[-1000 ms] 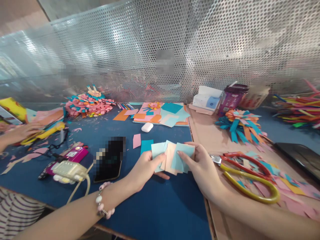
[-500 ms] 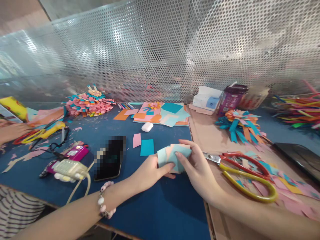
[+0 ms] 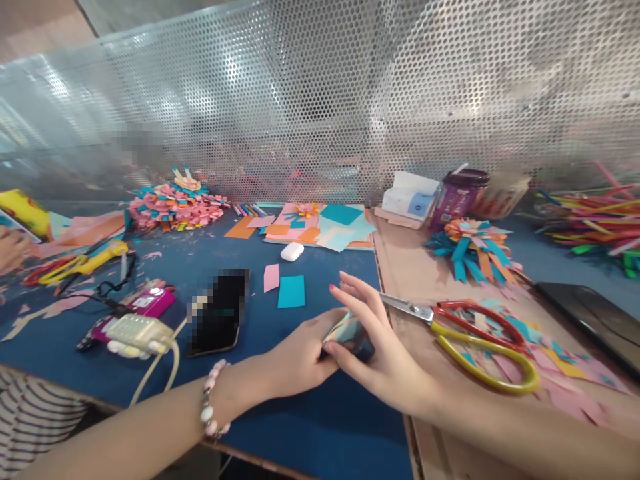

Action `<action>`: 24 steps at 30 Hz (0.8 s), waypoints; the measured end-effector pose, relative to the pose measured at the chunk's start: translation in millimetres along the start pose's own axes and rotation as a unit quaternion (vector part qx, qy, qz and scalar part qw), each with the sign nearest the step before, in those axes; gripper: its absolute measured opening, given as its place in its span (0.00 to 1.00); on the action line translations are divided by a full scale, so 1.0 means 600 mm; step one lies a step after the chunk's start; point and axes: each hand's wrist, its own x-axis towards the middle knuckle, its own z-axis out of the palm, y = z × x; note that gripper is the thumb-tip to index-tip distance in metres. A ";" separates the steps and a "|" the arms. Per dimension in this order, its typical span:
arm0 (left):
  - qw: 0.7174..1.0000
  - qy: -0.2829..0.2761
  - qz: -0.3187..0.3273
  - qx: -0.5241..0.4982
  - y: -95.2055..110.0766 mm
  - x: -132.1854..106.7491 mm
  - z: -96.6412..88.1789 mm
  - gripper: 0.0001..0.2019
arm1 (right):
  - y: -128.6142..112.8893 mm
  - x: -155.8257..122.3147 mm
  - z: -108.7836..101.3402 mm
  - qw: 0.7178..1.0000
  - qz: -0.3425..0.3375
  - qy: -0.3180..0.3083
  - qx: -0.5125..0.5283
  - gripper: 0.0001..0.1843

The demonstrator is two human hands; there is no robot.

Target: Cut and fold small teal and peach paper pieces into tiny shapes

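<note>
My left hand (image 3: 305,350) is closed around a small stack of paper pieces (image 3: 343,328), pale blue and peach, tilted so that little more than its edge shows. Beside it my right hand (image 3: 377,340) has its fingers stretched out and apart. Its thumb tip lies at the lower edge of the stack, and its forefinger reaches over the top. The fingers partly hide the paper. On the blue tabletop beyond lie a blue paper square (image 3: 291,291) and a smaller pink paper piece (image 3: 271,278). Scissors (image 3: 480,340) with one red and one yellow handle lie right of my right hand.
A phone (image 3: 220,313) and a power strip (image 3: 140,333) with cables lie left. Behind are a white earbud case (image 3: 292,251), paper sheets (image 3: 345,233) and a paper-strip pile (image 3: 175,207). Scraps (image 3: 565,387) cover the cardboard at right. Another person's hand (image 3: 13,250) shows far left.
The paper stack has turned from facing me to nearly edge-on, sinking into my left hand. My right fingers have lifted off its face and spread. The view has shifted slightly.
</note>
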 end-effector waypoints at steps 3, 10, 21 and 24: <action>1.000 -0.006 -0.008 0.001 -0.001 -0.001 0.000 0.16 | 0.001 -0.004 -0.004 0.999 -0.012 -0.034 -0.006 0.35; 0.999 -0.034 -0.005 -0.007 -0.004 0.003 0.003 0.19 | 0.001 -0.005 -0.011 0.999 -0.025 -0.012 -0.017 0.29; 0.998 -0.012 -0.033 -0.043 -0.004 0.007 0.002 0.13 | 0.020 -0.006 -0.022 0.995 -0.044 0.073 -0.044 0.19; 0.997 -0.009 -0.057 -0.050 -0.005 0.007 0.003 0.12 | 0.029 -0.005 -0.021 0.993 0.020 0.113 -0.006 0.05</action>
